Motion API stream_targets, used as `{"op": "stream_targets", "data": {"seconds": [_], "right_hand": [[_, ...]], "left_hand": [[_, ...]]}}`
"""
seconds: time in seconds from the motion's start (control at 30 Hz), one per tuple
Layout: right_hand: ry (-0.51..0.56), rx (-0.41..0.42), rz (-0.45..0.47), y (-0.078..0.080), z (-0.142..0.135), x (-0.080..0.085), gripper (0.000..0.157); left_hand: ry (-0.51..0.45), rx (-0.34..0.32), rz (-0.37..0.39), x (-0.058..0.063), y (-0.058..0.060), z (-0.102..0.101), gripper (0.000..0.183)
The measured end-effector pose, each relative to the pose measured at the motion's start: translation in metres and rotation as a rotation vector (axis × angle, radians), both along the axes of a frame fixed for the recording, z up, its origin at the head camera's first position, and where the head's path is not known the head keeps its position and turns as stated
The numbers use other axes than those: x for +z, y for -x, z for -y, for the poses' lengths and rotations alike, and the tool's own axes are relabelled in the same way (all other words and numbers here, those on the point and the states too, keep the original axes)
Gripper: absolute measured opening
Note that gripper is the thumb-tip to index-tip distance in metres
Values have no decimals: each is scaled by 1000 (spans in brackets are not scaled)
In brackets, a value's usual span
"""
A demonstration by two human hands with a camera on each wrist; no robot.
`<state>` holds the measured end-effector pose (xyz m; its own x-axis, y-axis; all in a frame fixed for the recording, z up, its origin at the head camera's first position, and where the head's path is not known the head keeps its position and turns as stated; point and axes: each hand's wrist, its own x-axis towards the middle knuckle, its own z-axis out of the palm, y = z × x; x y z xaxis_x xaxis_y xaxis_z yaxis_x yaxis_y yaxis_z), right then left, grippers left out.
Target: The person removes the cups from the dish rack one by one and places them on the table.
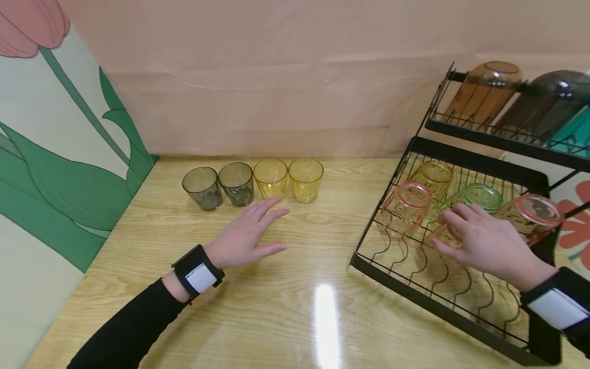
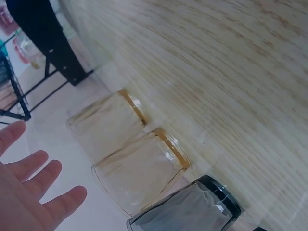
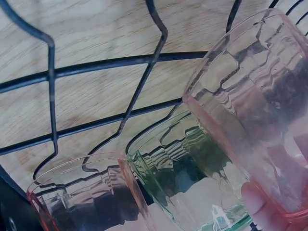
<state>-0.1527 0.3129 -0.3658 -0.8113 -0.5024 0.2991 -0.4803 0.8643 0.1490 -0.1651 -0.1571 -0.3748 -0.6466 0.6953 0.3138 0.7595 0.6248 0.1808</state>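
Spread out over the table, my left hand (image 1: 244, 236) holds nothing and is nearest to two yellow glasses (image 1: 271, 177). Two grey glasses (image 1: 203, 188) stand upright in line with them. At the black rack, my right hand (image 1: 490, 246) curls its thumb and fingers about a pale pink glass (image 3: 260, 110), partly hidden by the hand in the head view. A green glass (image 1: 481, 197) sits behind that hand, upside down. Other upside-down glasses around it are a pink glass (image 1: 405, 210), a yellow glass (image 1: 433, 177) and a pink-based glass (image 1: 530, 215).
The black wire rack (image 1: 392, 279) fills the right side, its front rim facing the wooden table (image 1: 286, 312). Its upper shelf (image 1: 507, 141) carries an amber glass (image 1: 484, 97), a dark glass (image 1: 548, 105) and a teal one (image 1: 573, 133). A pinkish backdrop (image 1: 258, 77) rises behind.
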Motion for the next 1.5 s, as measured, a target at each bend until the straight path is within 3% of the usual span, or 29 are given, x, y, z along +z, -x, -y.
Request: {"op": "stream_targets", "data": {"seconds": [0.33,0.43,0.57,0.9,1.07,1.27,1.5], "right_hand": [[-12,-28,24,-1,2,4,41],[-14,-3,-1,0,3,10,42],[-13,34,-47,1,4,24,44],[-42,40,-92,-1,11,67,44],[-34,90,-118,-4,19,80,40],[16,214,-172,-10,44,94,40],[45,373,-208,-9,79,102,44]], "left_hand": [[-21,16,19,-6,-2,1,68],[-26,20,25,-6,-3,2,68],[-33,24,40,-6,-4,3,68],[-43,43,65,-6,-6,4,69],[-49,53,72,-6,-7,4,69],[-98,50,76,-8,-7,0,69],[-191,25,68,-5,-2,-20,81]]}}
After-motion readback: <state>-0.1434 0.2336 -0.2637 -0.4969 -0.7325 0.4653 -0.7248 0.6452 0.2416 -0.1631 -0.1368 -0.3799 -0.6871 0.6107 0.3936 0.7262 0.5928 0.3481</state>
